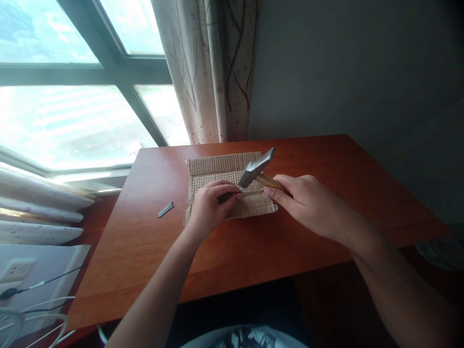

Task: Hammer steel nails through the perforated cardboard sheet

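Note:
My right hand [304, 200] is closed around the wooden handle of a hammer [258, 167]. The metal head of the hammer rests low over a piece of perforated cardboard [217, 166] on the wooden table [145, 241]. My left hand [210, 203] is pinched shut on the cardboard right beside the hammer's face. Whatever its fingertips hold is too small to make out.
A few loose nails [166, 209] lie on the table left of the cardboard. A window [72, 96] and a patterned curtain [213, 67] stand behind the table. A wall socket with a cable [16, 270] is at the lower left.

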`<state>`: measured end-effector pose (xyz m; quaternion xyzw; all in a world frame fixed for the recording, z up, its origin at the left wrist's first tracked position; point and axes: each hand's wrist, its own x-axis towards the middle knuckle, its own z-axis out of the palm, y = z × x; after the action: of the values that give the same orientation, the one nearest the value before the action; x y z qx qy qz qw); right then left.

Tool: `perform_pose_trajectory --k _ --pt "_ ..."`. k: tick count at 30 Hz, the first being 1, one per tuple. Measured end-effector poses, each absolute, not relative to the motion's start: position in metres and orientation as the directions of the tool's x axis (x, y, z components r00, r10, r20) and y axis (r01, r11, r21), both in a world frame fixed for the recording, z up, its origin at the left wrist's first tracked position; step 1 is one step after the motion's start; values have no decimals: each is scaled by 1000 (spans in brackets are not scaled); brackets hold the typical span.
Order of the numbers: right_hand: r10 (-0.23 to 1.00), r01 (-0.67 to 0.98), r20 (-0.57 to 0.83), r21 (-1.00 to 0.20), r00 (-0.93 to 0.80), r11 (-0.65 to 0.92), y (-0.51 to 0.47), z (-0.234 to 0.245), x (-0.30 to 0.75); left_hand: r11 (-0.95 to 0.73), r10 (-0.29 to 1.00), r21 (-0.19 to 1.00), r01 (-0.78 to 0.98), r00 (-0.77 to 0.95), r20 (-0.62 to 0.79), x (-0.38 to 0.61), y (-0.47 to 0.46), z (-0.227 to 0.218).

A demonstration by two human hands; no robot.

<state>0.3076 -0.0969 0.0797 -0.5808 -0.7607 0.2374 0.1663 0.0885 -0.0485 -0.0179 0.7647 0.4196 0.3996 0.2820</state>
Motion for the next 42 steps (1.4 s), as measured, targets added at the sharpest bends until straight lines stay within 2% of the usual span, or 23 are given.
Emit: perform_pose_trajectory --k 12,17,21,25,28,31,37,42 --pt "951 827 -65 -513 -304 229 -98 80 302 -492 863 762 421 348 366 89 -49 -17" --pt "960 820 -35 -529 -279 219 -99 81 300 -484 869 765 426 339 361 88 -48 -18" --pt "956 840 -75 -500 -284 210 -98 78 300 -488 865 770 411 348 362 87 -48 -19" --pt "963 813 -34 -544 -267 207 -99 78 301 -483 870 759 436 333 363 87 -48 -19" --pt "964 829 -36 -519 -262 206 -100 76 300 -483 870 754 445 336 360 87 -48 -19" --pt "958 850 -79 -484 -277 206 -100 73 299 -491 865 740 459 358 352 88 -48 -19" --pt "967 830 -54 -526 -249 185 -101 75 300 -490 870 698 523 342 354 90 -52 -15" --pt "967 844 -72 -507 -244 175 -99 69 303 -541 838 622 566 423 344 90 -53 -12"
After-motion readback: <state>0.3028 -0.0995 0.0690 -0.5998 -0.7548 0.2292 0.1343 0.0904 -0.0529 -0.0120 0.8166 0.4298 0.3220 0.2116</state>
